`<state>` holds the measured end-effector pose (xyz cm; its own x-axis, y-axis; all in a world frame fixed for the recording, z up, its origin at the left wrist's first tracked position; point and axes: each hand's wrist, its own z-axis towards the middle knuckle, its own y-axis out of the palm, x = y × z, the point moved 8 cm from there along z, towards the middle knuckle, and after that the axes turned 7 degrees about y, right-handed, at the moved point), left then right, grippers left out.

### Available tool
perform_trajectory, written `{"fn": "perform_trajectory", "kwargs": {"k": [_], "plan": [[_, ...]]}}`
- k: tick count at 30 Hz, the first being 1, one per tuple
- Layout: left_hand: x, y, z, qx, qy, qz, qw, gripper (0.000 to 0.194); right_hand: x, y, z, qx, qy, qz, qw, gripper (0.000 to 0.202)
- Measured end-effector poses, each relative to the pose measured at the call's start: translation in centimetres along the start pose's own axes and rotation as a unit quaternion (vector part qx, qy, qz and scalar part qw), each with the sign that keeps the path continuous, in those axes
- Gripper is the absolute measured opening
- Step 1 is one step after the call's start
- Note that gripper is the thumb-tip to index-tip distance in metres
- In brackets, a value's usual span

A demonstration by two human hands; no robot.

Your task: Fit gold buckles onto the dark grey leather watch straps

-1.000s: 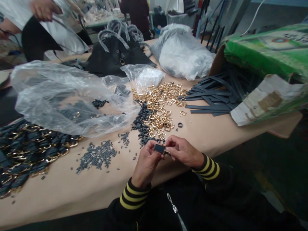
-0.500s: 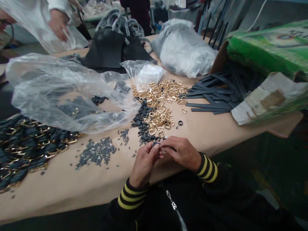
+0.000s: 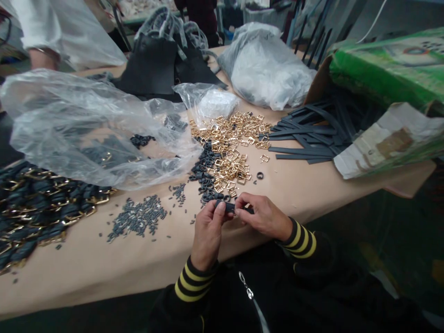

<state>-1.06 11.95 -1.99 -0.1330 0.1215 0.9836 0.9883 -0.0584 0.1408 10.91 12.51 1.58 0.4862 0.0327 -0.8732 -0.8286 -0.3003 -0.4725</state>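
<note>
My left hand (image 3: 209, 231) pinches one end of a dark strap (image 3: 227, 206) between thumb and fingers near the table's front edge. The fingers of my right hand (image 3: 263, 215) are closed on the strap's other side. Whether a small metal part sits between the fingertips is too small to tell. Just beyond the hands lie black loops (image 3: 206, 173) and a heap of gold buckles (image 3: 232, 169). One dark ring (image 3: 260, 175) lies apart, to the right of the buckles.
Small dark pieces (image 3: 138, 215) and gold-trimmed straps (image 3: 45, 203) lie left. Clear plastic (image 3: 86, 134) covers the left middle. Dark strips (image 3: 312, 132) spill from a green box (image 3: 378, 69) at right. A stuffed plastic bag (image 3: 270, 69) stands behind. A person's sleeve (image 3: 41, 27) is at the upper left.
More of the dark strap now shows between my hands, and my left fingers have shifted on it. The other person's hand has moved left and down behind the plastic.
</note>
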Motion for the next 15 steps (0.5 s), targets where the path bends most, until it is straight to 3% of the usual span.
{"fn": "perform_trajectory", "kwargs": {"k": [10, 15], "plan": [[2.0, 0.5, -0.6, 0.025, 0.094, 0.238, 0.966, 0.013, 0.1, -0.2, 0.3, 0.037, 0.037, -0.057, 0.997, 0.004], [1.6, 0.4, 0.2, 0.017, 0.093, 0.230, 0.969, 0.012, 0.8, 0.3, 0.2, 0.011, 0.027, 0.020, 0.999, 0.005]]}}
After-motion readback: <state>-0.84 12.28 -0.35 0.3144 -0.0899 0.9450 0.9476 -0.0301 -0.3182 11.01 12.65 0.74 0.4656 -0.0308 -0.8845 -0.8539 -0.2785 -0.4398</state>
